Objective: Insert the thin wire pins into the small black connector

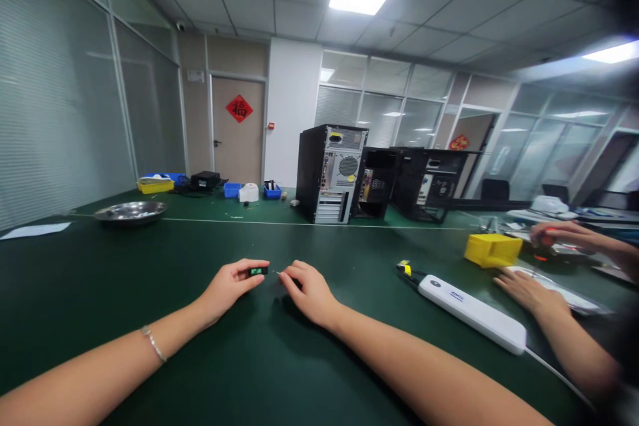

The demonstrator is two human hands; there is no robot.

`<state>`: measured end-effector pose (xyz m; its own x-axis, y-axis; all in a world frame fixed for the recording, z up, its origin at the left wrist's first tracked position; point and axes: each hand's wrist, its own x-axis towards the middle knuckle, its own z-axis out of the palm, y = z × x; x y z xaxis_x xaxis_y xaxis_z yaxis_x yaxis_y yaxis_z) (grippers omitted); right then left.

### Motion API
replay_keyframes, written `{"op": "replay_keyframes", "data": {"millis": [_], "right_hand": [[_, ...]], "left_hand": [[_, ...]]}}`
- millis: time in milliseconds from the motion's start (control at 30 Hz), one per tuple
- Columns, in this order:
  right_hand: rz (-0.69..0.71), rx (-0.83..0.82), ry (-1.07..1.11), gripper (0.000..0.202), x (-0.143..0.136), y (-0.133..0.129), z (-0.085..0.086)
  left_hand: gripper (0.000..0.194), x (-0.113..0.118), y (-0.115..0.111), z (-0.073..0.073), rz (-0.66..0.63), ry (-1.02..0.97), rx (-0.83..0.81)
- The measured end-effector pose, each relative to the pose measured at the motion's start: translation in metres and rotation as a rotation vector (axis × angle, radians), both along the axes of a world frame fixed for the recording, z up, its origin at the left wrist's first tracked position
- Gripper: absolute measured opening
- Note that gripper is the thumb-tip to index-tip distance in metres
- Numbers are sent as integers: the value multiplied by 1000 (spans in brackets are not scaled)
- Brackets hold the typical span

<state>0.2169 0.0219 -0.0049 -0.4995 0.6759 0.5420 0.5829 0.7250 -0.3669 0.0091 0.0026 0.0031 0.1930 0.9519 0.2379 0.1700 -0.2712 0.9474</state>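
Between the thumb and fingers of my left hand point(231, 291) is a small black block with a green face point(258, 271), held just above the green table point(219, 373). My right hand point(309, 293) is close by on the right, its thumb and forefinger pinched on a tiny thin metallic piece point(276, 273) that points toward the block. A short gap separates the piece from the block. The exact kind of either item is too small to tell.
A metal dish point(130, 212) lies at the left. Computer cases point(332, 173) stand at the back. To the right are a white power strip point(472, 311), a yellow bin point(492, 250) and another person's hands point(532, 293), one with a red tool point(546, 239).
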Motion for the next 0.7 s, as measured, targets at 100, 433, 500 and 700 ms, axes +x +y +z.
{"op": "replay_keyframes", "data": {"millis": [100,433,500,700], "right_hand": [[9,-3,38,31,0,1,-1],[31,-8,0,28,0,-1,-3],[25,-2,-23,28,0,-2,-2],[9,25,-104,27,-1,-5,-1]], "left_hand": [[40,1,-1,1,0,25,-19],[32,2,6,-7,-24,37,33],[30,2,7,-8,-22,84,73],[27,0,4,-8,-13,276,227]]}}
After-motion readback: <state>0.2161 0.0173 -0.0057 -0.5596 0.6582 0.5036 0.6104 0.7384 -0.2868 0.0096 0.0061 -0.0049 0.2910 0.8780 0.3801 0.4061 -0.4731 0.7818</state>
